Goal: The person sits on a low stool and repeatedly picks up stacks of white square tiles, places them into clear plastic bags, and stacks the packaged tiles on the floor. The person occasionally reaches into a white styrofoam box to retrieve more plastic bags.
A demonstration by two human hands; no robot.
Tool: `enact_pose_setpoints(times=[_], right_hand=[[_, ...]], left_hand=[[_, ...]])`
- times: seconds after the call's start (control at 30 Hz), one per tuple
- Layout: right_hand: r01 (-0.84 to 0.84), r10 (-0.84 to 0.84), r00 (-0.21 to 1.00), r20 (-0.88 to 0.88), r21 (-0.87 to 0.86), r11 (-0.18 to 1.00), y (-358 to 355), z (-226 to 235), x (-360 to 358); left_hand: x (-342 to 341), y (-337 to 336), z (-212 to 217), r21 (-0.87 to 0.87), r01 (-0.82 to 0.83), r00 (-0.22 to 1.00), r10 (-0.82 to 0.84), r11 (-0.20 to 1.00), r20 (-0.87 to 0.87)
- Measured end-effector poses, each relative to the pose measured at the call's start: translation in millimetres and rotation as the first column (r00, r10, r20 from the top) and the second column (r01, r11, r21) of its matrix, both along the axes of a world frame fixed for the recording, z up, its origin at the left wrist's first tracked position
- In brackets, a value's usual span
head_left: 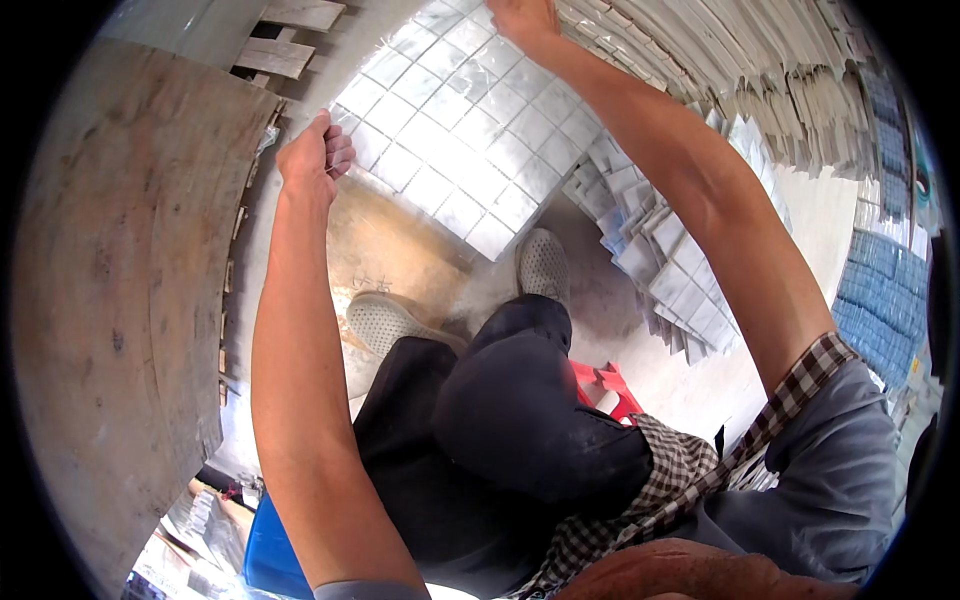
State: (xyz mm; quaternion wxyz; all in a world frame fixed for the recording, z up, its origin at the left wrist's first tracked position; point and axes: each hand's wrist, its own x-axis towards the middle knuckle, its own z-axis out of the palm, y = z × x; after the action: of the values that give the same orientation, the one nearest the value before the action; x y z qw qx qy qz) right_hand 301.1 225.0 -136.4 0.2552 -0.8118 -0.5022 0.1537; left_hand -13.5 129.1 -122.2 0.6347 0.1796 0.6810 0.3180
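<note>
The tile sheet (470, 130) hangs slanted between both grips, left hand (312, 158) closed on its near corner, right hand (522, 20) pinching the far one.

A red stool (605, 385) sits under me, stacked tile sheets (650, 240) on my right, a plywood board (120, 280) left.

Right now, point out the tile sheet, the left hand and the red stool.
tile sheet (470, 130), head view, on a middle tile.
left hand (312, 155), head view, on the back of the hand gripping the sheet's edge.
red stool (605, 385), head view, on its visible red top.
</note>
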Motion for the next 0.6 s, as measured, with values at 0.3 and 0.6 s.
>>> enact_pose_setpoints(times=[0.3, 0.6], right_hand=[[-0.194, 0.193, 0.980, 0.036, 0.333, 0.923, -10.7, -36.6, 15.1], [-0.257, 0.196, 0.951, 0.238, 0.265, 0.929, -15.0, -30.6, 14.2]], left_hand=[[-1.2, 10.9, -26.3, 0.195, 0.103, 0.980, -0.065, 0.975, -0.188], [38.5, -14.0, 13.3, 0.132, 0.595, 0.087, 0.100, 0.793, -0.991]])
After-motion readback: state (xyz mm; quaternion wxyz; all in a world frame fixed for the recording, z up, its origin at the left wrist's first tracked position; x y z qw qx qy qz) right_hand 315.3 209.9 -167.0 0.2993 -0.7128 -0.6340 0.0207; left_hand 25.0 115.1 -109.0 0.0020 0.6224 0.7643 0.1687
